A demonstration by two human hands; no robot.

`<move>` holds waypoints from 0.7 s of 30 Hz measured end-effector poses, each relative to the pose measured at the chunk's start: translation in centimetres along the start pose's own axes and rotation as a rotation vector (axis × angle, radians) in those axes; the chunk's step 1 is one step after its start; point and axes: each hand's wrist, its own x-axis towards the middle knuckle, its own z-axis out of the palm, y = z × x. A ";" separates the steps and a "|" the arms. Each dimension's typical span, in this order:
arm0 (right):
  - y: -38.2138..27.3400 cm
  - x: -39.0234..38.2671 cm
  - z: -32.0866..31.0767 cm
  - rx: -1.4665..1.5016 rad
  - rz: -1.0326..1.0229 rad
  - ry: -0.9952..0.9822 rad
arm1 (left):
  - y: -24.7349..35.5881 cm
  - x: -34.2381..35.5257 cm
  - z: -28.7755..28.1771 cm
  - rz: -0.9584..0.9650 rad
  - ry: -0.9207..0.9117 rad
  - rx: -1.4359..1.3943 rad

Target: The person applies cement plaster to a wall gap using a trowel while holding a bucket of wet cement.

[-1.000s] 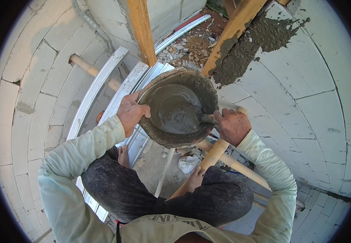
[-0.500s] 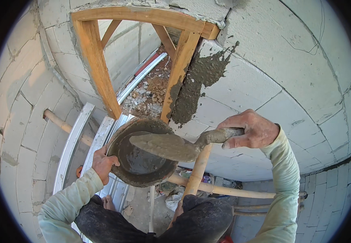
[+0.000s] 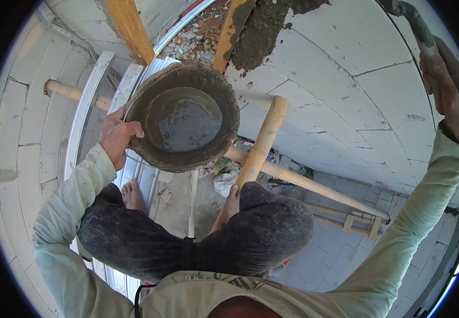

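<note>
Steadying bucket: left hand curled over its rim, likely against spilling mortar.
Trowel: right hand closed around its handle, raised.

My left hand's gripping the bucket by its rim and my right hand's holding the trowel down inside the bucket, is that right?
Not quite: in the head view, your right hand holds the trowel out to the right, clear of the bucket. Your left hand does grip its rim.
</note>
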 end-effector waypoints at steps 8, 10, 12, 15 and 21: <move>-3.8 -4.5 20.1 -0.114 -0.330 -0.200 | -3.2 1.0 -0.9 0.037 0.033 -0.059; -5.2 -5.5 22.5 -0.222 -0.414 -0.178 | -3.3 1.1 -0.3 0.027 -0.006 -0.103; -6.7 -5.8 25.0 -0.343 -0.550 -0.075 | -5.6 1.7 -1.6 0.099 -0.042 0.017; -8.8 -6.5 29.4 -0.398 -0.641 -0.088 | -5.6 1.7 -1.7 0.150 -0.048 -0.004; -7.4 -6.4 29.5 0.025 -0.540 -0.420 | -5.0 1.9 -1.9 0.242 -0.081 0.139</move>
